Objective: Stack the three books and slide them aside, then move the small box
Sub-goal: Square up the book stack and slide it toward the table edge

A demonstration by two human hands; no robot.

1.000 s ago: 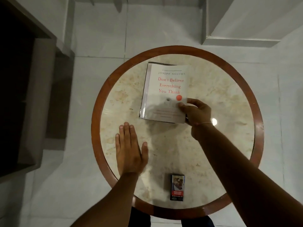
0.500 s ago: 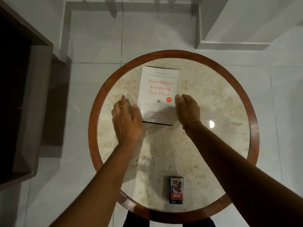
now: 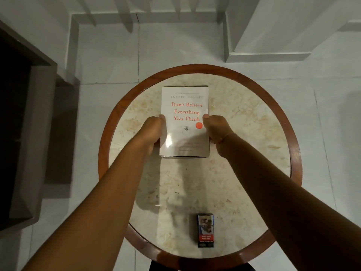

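A view from above, looking down at a round table (image 3: 254, 122) with a pale, mottled marble-like top and a reddish-brown wooden rim. The table stands on a floor (image 3: 109, 59) of large light grey tiles. To the left is a dark brown piece of furniture (image 3: 25, 133), its inside in deep shadow. At the upper right, a white stepped block (image 3: 273, 45) rises from the floor.

Two bare forearms reach in from the bottom edge towards the middle of the table. Between the hands lies a stack of books (image 3: 184, 122), set slightly towards the far side of the table. Only the top cover shows fully: white, with red lettering that reads "Don't Believe Everything You Think". A thin dark edge of something beneath peeks out along the near side, so the number of books in the stack cannot be counted.

The left hand (image 3: 154, 132) is curled against the left side of the stack, fingers wrapped at its edge. The right hand (image 3: 214, 130) presses the right side in the same way, with a thin band at its wrist. Both hands clasp the stack between them.

One small box (image 3: 205, 230) lies flat near the near rim of the table, well apart from the books, dark with a picture and a red label.
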